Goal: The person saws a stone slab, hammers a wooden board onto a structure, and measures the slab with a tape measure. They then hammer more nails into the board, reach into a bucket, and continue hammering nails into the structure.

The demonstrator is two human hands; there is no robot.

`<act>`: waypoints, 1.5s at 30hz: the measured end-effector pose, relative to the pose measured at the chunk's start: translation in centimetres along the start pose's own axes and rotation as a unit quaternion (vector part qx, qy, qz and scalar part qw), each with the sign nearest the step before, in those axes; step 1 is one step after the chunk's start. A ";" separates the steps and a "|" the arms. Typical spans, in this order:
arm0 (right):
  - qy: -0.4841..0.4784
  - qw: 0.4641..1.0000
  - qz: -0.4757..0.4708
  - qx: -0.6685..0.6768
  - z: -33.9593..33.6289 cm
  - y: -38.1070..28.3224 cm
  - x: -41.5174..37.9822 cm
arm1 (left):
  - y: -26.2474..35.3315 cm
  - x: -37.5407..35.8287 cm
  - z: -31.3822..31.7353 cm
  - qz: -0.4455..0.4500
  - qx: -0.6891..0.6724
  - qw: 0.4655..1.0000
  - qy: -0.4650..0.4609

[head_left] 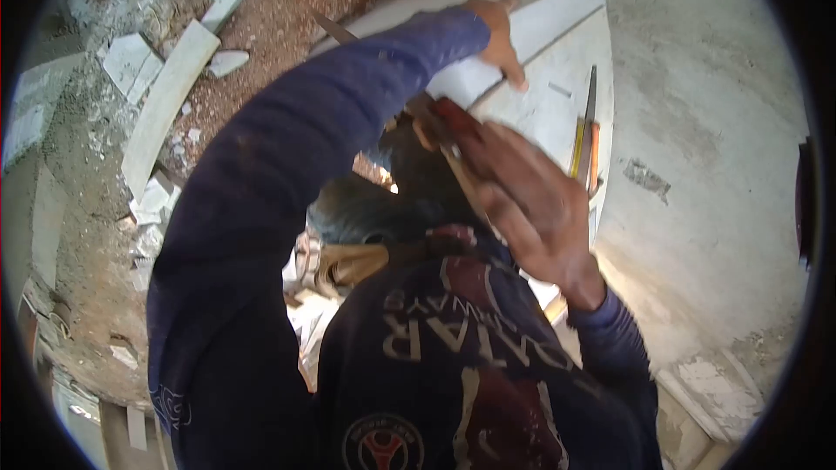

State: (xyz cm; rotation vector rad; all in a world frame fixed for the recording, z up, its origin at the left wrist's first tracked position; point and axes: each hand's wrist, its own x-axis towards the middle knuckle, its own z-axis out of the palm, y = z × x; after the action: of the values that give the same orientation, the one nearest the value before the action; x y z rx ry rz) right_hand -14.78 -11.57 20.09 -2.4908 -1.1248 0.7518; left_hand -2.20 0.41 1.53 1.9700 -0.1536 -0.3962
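Observation:
My left hand (pixel 499 39) rests on a white board (pixel 557 43) with a curved outer edge, its thumb and fingers spread apart. A dark line runs across the board beside the thumb. Closed around the dark red handle of what looks like a handsaw (pixel 457 119), my right hand (pixel 535 196) is blurred by motion. The saw's blade passes beneath my left sleeve, and its tip shows on the other side. Sleeve and fingers hide most of the blade, so its contact with the board cannot be made out.
On the board's right side lie a thin-bladed tool with an orange handle (pixel 595 157) and a yellow strip (pixel 577 148). Broken white board pieces (pixel 170 109) and reddish rubble (pixel 287 13) cover the ground at left. Bare concrete (pixel 705 113) extends at right.

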 end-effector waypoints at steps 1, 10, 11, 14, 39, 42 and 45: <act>-0.017 0.983 0.105 0.149 -0.8 -0.3 -1.7 | 0.2 -0.2 -0.3 -0.011 0.008 1.000 -0.008; -0.076 0.988 0.128 -0.034 -5.6 -1.4 -8.8 | 0.6 -1.4 -0.1 -0.037 -0.011 0.998 -0.050; -0.032 0.996 0.066 -0.052 -3.1 0.1 -5.5 | 0.4 -1.1 0.2 -0.031 -0.019 0.998 -0.054; 0.026 0.998 0.048 0.042 1.0 0.2 -1.7 | 0.1 -0.8 0.1 -0.013 -0.008 0.999 -0.038; 0.059 0.985 -0.071 -0.148 -5.6 -1.7 -9.9 | -0.4 -0.5 0.2 -0.001 0.013 0.999 -0.029; -0.009 0.982 0.136 0.133 -0.8 -0.3 -3.7 | -0.1 -1.1 0.1 -0.028 0.041 0.999 -0.012; -0.006 0.930 0.206 0.305 -2.5 -2.0 -6.9 | -0.8 0.2 1.4 0.035 0.013 0.999 0.003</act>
State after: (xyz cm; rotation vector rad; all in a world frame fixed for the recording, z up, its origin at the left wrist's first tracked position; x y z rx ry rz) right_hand -18.40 -15.62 25.36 -2.1746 -0.2754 1.0363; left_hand -2.50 -0.51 0.29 1.9846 -0.2227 -0.3442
